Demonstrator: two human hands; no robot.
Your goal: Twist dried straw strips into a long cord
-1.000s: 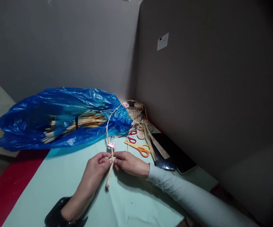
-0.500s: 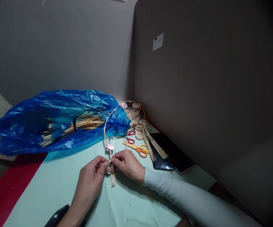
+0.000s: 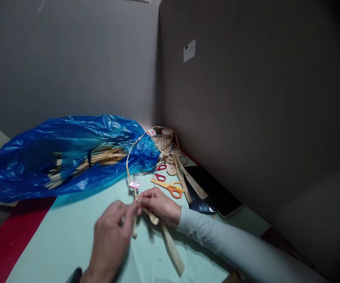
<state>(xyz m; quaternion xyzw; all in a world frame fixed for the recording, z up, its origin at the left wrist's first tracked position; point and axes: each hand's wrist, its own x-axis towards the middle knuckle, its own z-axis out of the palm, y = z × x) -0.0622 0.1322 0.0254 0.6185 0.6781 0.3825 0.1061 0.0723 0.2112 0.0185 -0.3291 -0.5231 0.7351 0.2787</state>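
Note:
My left hand (image 3: pixel 111 236) and my right hand (image 3: pixel 158 204) meet over the pale green mat (image 3: pixel 66 232), both pinching flat straw strips (image 3: pixel 170 243) at the end of a thin braided straw cord (image 3: pixel 131 153). A small pink binder clip (image 3: pixel 134 184) grips the cord just above my fingers. The cord arcs up and back to a woven straw piece (image 3: pixel 164 145) in the corner. One loose strip trails toward me past my right wrist; a shorter one hangs under my left fingers.
A blue plastic bag (image 3: pixel 55 153) holding bundled straw strips lies at the left. Orange scissors (image 3: pixel 170 188) and small red scissors (image 3: pixel 159 173) lie behind my hands. A dark tablet (image 3: pixel 214 188) lies on the right by the grey partition walls. A red surface (image 3: pixel 8 239) borders the mat.
A long straw strip has swung out toward me on the right. My left hand has slid nearer to me and turned; the view has drifted right.

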